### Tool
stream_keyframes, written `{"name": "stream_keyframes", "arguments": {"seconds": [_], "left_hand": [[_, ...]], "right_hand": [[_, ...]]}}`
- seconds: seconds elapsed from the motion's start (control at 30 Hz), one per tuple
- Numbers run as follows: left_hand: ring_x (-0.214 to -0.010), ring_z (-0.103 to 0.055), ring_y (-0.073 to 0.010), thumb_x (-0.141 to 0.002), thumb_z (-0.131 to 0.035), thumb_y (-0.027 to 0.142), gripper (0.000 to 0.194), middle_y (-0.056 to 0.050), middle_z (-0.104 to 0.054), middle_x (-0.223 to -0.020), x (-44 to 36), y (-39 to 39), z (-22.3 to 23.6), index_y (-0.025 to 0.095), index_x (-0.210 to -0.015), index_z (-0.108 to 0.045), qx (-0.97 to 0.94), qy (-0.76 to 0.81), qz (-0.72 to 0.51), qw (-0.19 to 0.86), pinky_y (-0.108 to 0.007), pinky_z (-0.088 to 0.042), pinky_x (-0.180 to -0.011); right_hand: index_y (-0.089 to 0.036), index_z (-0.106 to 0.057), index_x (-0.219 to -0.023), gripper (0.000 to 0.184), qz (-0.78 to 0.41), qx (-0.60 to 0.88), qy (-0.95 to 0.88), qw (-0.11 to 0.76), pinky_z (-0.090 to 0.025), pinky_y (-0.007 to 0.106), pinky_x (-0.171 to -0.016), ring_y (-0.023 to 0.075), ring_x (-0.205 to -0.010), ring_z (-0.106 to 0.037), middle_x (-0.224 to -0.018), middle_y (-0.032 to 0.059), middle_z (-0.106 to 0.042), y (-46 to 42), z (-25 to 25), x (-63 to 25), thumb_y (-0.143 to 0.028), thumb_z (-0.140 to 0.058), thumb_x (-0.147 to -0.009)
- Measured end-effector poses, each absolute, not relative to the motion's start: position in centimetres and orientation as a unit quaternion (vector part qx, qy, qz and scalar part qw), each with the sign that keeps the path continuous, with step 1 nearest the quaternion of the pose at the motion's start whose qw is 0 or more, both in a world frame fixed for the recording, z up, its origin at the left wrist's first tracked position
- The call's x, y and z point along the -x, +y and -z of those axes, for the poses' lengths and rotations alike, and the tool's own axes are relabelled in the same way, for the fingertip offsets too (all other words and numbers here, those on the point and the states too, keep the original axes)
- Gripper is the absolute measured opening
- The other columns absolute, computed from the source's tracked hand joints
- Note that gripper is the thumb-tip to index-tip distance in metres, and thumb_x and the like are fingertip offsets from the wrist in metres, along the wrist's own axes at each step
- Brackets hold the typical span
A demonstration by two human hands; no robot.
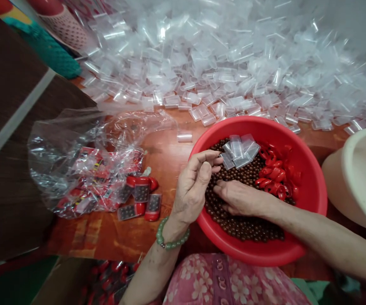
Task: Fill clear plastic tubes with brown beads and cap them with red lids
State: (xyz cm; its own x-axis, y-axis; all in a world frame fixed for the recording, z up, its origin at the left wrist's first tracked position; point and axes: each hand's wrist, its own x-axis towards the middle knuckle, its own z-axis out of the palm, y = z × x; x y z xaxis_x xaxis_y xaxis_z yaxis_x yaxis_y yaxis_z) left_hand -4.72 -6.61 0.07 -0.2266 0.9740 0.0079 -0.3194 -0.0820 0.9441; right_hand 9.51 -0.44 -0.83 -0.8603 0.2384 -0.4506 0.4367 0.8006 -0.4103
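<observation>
The left hand [191, 186] rises over the nine o'clock rim of a round red plastic basin [319, 203], half curled, thumb bent towards its fingers; whether it grips anything cannot be told. The right hand [241, 199] reaches in from four o'clock, its loosely bent fingertips among small, glossy brown beads [243, 226], so its hold is hidden too. The basin stands on an orange-brown desk [162, 156].

Smooth, round beads could roll off if the right hand scoops too many or lifts clumsily across the rim. The flat, clear plastic sleeves [236, 146], loosely piled towards eleven o'clock inside, could slide under the beads if the left fingers nudge them. The shiny red plastic caps [275, 173] at two o'clock could likewise tumble and mix in. Outside, towards nine o'clock, bead-filled clear containers with red ends [153, 205] could be knocked by the left forearm swinging outward.
</observation>
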Motion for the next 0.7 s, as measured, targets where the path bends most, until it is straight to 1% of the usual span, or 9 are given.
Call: {"name": "stream_keyframes", "arguments": {"seconds": [0.13,0.23,0.3,0.4,0.43,0.57,0.7], "left_hand": [[-0.112,-0.064,-0.0196,-0.098,-0.052,0.04,0.027,-0.006,-0.065,-0.12,4.7,-6.7,0.1,0.022,-0.113,-0.065,-0.361,0.44,-0.652,0.501,-0.034,-0.052,-0.097],[-0.115,-0.061,-0.0189,-0.098,-0.052,0.039,0.026,-0.006,-0.065,-0.12,4.7,-6.7,0.2,0.023,-0.113,-0.065,-0.358,0.43,-0.662,0.498,-0.034,-0.05,-0.101],[-0.117,-0.06,-0.0189,-0.098,-0.052,0.038,0.025,-0.006,-0.065,-0.12,4.8,-6.8,0.3,0.023,-0.114,-0.065,-0.358,0.429,-0.666,0.493,-0.035,-0.048,-0.103],[-0.118,-0.058,-0.0192,-0.099,-0.05,0.037,0.025,-0.005,-0.063,-0.123,4.9,-6.8,0.3,0.024,-0.115,-0.064,-0.365,0.437,-0.656,0.495,-0.035,-0.047,-0.104],[-0.119,-0.058,-0.0195,-0.099,-0.05,0.037,0.025,-0.006,-0.063,-0.124,4.9,-6.8,0.2,0.024,-0.116,-0.064,-0.37,0.444,-0.647,0.497,-0.035,-0.047,-0.104],[-0.115,-0.06,-0.0205,-0.099,-0.049,0.041,0.031,-0.008,-0.064,-0.123,5.2,-6.6,-0.1,0.021,-0.119,-0.062,-0.394,0.472,-0.589,0.524,-0.035,-0.048,-0.102],[-0.111,-0.062,-0.0212,-0.098,-0.049,0.045,0.036,-0.01,-0.066,-0.123,5.3,-6.4,-0.6,0.019,-0.119,-0.062,-0.422,0.488,-0.542,0.538,-0.034,-0.048,-0.1]], "right_hand": [[-0.011,-0.063,-0.105,0.027,0.321,-0.183,0.917,0.15,-0.051,0.033,-0.083,0.0227,-0.093,-0.064,-0.104,0.0113,-0.068,0.7,0.5,-9.4,-0.018,-0.068,-0.08],[-0.012,-0.062,-0.109,0.032,0.412,-0.193,0.886,0.089,-0.049,0.035,-0.086,0.0223,-0.096,-0.063,-0.107,0.0103,-0.067,1.3,-0.6,-9.8,-0.018,-0.073,-0.08],[-0.013,-0.062,-0.111,0.035,0.461,-0.199,0.863,0.05,-0.049,0.032,-0.081,0.0185,-0.088,-0.061,-0.102,0.0069,-0.066,1.5,-1.4,-10.3,-0.018,-0.075,-0.079],[-0.016,-0.061,-0.112,0.037,0.525,-0.205,0.826,0.005,-0.047,0.026,-0.067,0.0127,-0.07,-0.055,-0.085,-0.0008,-0.061,1.6,-2.4,-11.2,-0.026,-0.077,-0.079],[-0.017,-0.061,-0.112,0.037,0.55,-0.205,0.809,-0.009,-0.046,0.025,-0.065,0.0119,-0.066,-0.053,-0.08,-0.0026,-0.058,1.7,-2.7,-11.5,-0.029,-0.077,-0.08],[-0.019,-0.063,-0.114,0.043,0.641,-0.207,0.737,-0.059,-0.047,0.025,-0.066,0.0113,-0.065,-0.054,-0.075,-0.0044,-0.056,2.2,-3.1,-12.2,-0.038,-0.079,-0.078],[-0.021,-0.066,-0.114,0.047,0.655,-0.213,0.721,-0.077,-0.049,0.026,-0.068,0.0122,-0.068,-0.056,-0.075,-0.004,-0.059,2.8,-3.0,-12.5,-0.043,-0.081,-0.074]]}}
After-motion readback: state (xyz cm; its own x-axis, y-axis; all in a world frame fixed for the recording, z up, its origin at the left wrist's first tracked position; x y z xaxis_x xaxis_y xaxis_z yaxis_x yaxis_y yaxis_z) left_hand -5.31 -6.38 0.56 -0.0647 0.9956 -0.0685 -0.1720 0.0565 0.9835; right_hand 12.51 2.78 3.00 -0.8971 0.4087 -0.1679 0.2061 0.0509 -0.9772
